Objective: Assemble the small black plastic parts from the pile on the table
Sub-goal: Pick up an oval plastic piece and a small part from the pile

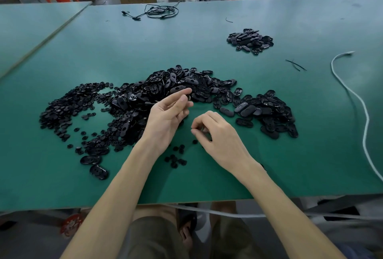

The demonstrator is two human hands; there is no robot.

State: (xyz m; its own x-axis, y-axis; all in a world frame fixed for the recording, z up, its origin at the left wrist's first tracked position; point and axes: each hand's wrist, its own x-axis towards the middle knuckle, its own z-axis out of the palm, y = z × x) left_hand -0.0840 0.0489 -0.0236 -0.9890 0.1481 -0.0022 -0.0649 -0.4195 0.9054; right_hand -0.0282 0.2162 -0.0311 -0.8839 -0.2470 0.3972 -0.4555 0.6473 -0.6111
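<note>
— What could go wrong from here, do you reckon?

— A dropped piece, mostly. The left hand (165,119) is palm up in the middle of the frame, its fingers (180,92) pinched on a small piece (189,98) at the near edge of the big pile (186,88). It's a tiny, slick-looking thing. If it slipped into that heap of identical black plastic, it would be hard to find again.

— And the right hand (219,136)?

— It's just beside the left and lower in the frame, knuckles up, fingertips bunched together. I can't tell whether anything is in them. Its forearm passes close to the loose discs (175,160) on the desk (290,155), so a careless sweep could scatter them.

— What are the parts like?

— There are two sorts, all glossy and hard. The oval shells (244,108) have rounded ends and a hole or slot in them, and they're heaped across the centre. The little round discs (68,109) are flatter and duller, spread at centre left. A separate small heap (249,40) sits in the upper right, well apart, and I'd guess those are finished ones.

— And the desk itself?

— It has a matte green top. A white cable (364,117) snakes down the right edge, where it could catch a sleeve or an elbow.
</note>
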